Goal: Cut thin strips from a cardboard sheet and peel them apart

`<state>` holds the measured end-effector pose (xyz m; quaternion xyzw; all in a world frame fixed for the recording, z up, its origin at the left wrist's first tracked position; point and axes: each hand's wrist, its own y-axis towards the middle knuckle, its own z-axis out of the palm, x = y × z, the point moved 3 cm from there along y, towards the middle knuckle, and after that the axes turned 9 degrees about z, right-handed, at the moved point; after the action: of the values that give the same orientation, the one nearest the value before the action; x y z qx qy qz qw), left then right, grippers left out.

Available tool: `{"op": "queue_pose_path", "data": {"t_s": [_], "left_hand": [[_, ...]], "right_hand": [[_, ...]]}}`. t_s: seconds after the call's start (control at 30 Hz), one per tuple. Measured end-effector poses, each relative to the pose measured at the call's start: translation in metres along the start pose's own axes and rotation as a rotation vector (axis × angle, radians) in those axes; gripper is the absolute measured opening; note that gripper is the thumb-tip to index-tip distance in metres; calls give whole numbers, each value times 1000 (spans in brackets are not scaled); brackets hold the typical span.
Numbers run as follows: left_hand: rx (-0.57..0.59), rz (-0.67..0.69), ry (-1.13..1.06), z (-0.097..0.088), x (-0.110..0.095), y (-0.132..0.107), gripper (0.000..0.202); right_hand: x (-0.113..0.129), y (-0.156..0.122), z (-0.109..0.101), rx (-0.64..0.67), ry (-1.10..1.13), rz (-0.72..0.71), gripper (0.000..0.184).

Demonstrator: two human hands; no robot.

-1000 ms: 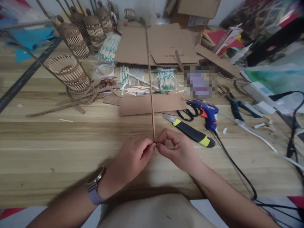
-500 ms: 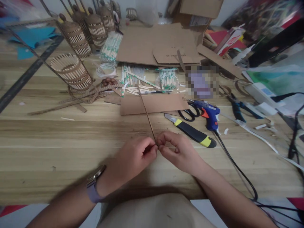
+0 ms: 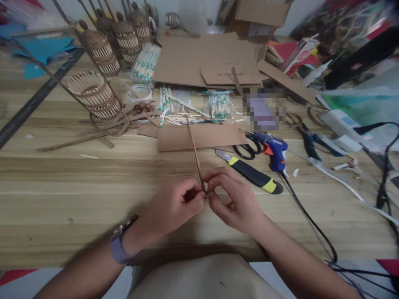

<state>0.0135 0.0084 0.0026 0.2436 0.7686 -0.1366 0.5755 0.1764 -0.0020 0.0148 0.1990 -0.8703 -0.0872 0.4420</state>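
Observation:
Both my hands meet over the near middle of a wooden table (image 3: 62,199), pinching the near end of a thin brown cardboard strip (image 3: 195,151). The strip slants up and away from my fingers, leaning slightly left. My left hand (image 3: 170,205), with a watch on its wrist, has thumb and forefinger closed on the strip from the left. My right hand (image 3: 235,199) pinches it from the right, fingers curled. A yellow and black utility knife (image 3: 252,174) lies just right of my right hand.
A cardboard rectangle (image 3: 199,137), black scissors (image 3: 246,149) and a blue glue gun (image 3: 272,149) with its black cable lie beyond my hands. Woven stick baskets (image 3: 93,93), packets of sticks (image 3: 218,104), flat cardboard sheets (image 3: 202,58) and blue pliers (image 3: 310,141) crowd the far side.
The strip looked long and upright a second ago; it now looks shorter and tilts left. My fingers have shifted slightly along its near end, the right hand rising a little.

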Motion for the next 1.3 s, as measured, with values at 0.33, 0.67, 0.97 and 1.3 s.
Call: {"op": "queue_pose_path", "data": {"t_s": [0.33,0.67,0.97,1.3], "left_hand": [[-24,-51,-186,-2,3,-3,22],[-221,166,230,-1,-5,-9,8],[-341,317,316,1,-8,-10,20],[-283,199,164,-3,-7,-6,15]], "right_hand": [[1,-1,-5,-80,-18,-55,11],[5,-6,-3,-231,-247,-194,27],[6,-9,1,-284,-303,-194,22],[7,-6,0,-206,-155,-97,19]]}}
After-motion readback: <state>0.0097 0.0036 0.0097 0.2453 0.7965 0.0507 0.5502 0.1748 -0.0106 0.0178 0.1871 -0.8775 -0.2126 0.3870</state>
